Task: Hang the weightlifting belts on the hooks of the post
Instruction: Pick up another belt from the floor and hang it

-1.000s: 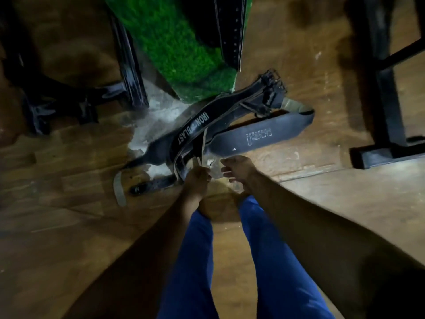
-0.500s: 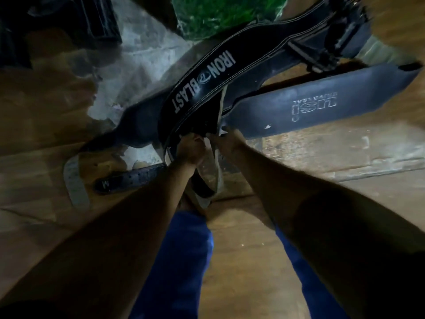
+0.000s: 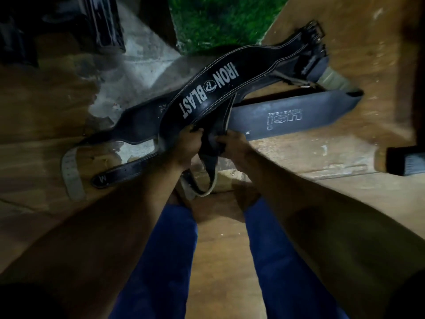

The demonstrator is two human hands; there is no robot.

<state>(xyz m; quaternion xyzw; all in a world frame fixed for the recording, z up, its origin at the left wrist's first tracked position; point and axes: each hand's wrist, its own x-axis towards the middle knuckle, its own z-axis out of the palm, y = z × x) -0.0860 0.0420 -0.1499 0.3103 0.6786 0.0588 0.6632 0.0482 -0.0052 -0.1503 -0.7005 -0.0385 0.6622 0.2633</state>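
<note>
Fingers of both hands were curled into the pile of belts on the wooden floor (image 3: 345, 42), so neither hand was loose. From the head camera, the left hand (image 3: 187, 146) gripped the near edge of the IRON BLAST belt (image 3: 207, 93), and the right hand (image 3: 232, 146) right beside it was clenched around a dark strap (image 3: 210, 162) that drooped in a loop toward the person's blue trousers (image 3: 165, 261). The IRON BLAST belt lay diagonally over the others, its buckle end (image 3: 315, 35) up near the green turf (image 3: 218, 17). Under it, a USI belt (image 3: 287, 116) stretched off to the right on the floor, and another black belt (image 3: 138, 127) ran left across a worn grey patch (image 3: 128, 72). A narrow belt tip marked M (image 3: 115, 174) and a pale strap (image 3: 71, 173) sat by the left forearm. Pretty dim and blurry overall.
</note>
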